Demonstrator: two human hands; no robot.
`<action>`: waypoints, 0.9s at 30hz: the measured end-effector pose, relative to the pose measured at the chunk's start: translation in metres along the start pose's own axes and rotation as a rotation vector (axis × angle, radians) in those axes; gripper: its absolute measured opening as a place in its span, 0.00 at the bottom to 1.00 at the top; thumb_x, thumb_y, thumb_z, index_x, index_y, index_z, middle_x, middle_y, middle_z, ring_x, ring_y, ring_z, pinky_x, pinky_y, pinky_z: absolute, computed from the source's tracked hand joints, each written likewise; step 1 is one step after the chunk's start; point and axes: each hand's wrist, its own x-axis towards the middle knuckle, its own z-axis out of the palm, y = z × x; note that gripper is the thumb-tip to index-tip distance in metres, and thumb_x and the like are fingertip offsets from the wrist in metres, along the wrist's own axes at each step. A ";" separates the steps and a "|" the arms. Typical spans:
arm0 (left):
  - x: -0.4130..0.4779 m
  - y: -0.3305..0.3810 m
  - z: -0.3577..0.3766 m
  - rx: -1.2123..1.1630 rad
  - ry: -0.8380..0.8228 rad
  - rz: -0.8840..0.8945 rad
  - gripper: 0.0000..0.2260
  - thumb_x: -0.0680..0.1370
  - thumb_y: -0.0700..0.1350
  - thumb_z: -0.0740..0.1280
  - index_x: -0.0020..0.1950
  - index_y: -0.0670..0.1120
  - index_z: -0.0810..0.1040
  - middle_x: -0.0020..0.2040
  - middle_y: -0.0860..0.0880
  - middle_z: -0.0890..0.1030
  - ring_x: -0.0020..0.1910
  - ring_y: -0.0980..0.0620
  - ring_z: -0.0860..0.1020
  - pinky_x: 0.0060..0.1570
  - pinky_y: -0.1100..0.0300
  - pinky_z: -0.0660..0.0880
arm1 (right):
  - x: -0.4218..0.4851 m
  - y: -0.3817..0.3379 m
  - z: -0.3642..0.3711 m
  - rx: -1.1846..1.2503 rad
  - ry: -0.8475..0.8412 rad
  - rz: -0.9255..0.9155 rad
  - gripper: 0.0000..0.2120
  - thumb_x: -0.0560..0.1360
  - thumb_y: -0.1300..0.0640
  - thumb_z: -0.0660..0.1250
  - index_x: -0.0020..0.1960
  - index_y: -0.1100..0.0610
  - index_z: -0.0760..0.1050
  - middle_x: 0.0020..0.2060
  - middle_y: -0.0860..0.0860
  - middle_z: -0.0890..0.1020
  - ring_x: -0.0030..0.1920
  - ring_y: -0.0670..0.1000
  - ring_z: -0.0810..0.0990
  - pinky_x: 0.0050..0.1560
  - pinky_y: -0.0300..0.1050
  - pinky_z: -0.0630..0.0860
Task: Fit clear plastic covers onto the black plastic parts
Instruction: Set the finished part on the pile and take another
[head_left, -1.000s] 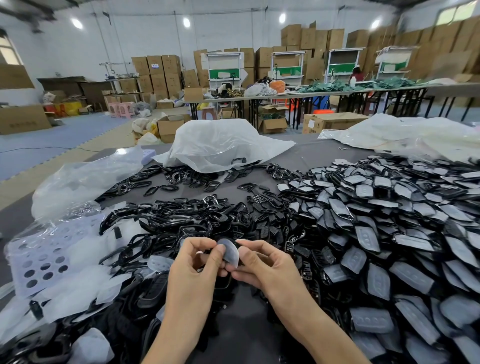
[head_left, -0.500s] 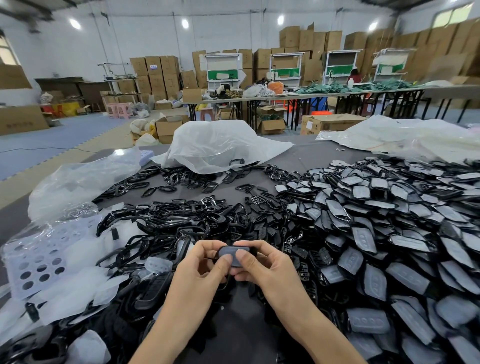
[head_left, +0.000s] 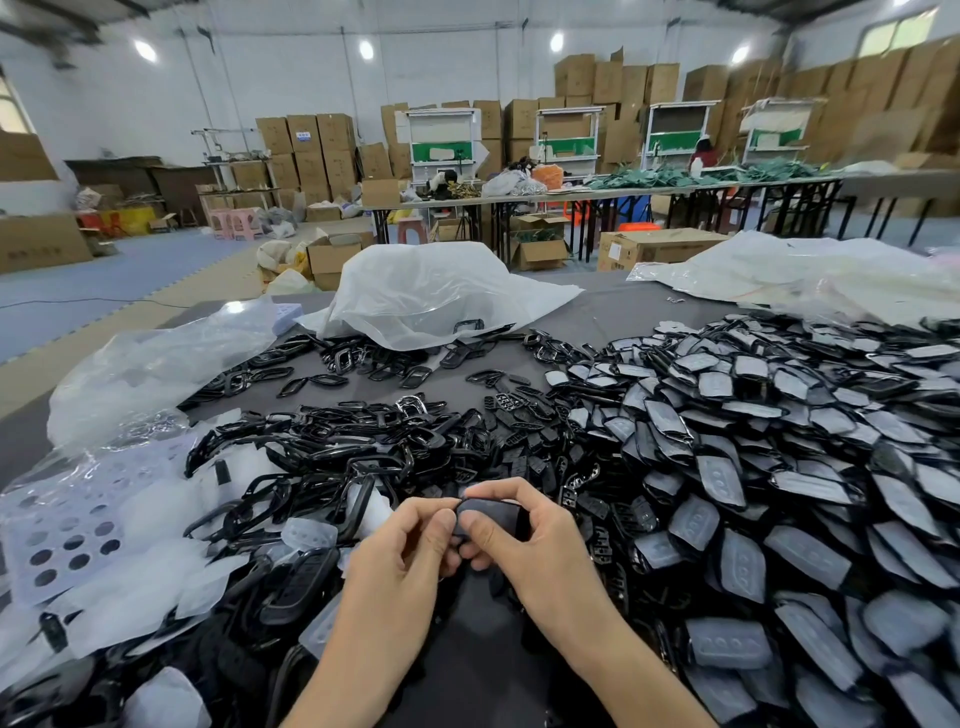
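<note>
While bare frames (head_left: 332, 452) lie heaped to the left and covered pieces (head_left: 769, 467) to the right, the left hand (head_left: 400, 551) and right hand (head_left: 535, 540) pinch 1 black part (head_left: 491, 514) between them above the grey table (head_left: 467, 670).

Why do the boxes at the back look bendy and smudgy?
Head view: the wide-angle lens bows the stacked boxes near the right edge, where they look smeared; the left hand and right hand pinching the black part look sharp; ceiling lamps glare white.
</note>
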 end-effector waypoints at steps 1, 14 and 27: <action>-0.001 0.000 0.001 0.022 0.002 0.008 0.08 0.81 0.40 0.64 0.49 0.49 0.82 0.37 0.52 0.84 0.34 0.60 0.79 0.37 0.71 0.73 | 0.000 0.000 0.001 -0.013 0.007 -0.003 0.08 0.76 0.61 0.72 0.50 0.49 0.81 0.38 0.52 0.86 0.38 0.48 0.84 0.39 0.38 0.79; 0.000 0.000 0.001 0.083 0.067 0.038 0.07 0.79 0.40 0.68 0.45 0.53 0.80 0.36 0.56 0.84 0.35 0.62 0.81 0.36 0.75 0.72 | 0.001 -0.001 0.000 0.079 -0.053 0.021 0.07 0.81 0.64 0.64 0.56 0.56 0.79 0.43 0.52 0.86 0.40 0.50 0.84 0.43 0.40 0.80; 0.001 -0.006 0.001 0.117 0.106 0.051 0.13 0.78 0.42 0.68 0.45 0.63 0.78 0.35 0.55 0.81 0.33 0.58 0.78 0.35 0.69 0.72 | 0.004 -0.003 0.002 0.420 -0.024 0.211 0.05 0.81 0.65 0.63 0.56 0.64 0.76 0.43 0.58 0.87 0.37 0.53 0.85 0.38 0.42 0.81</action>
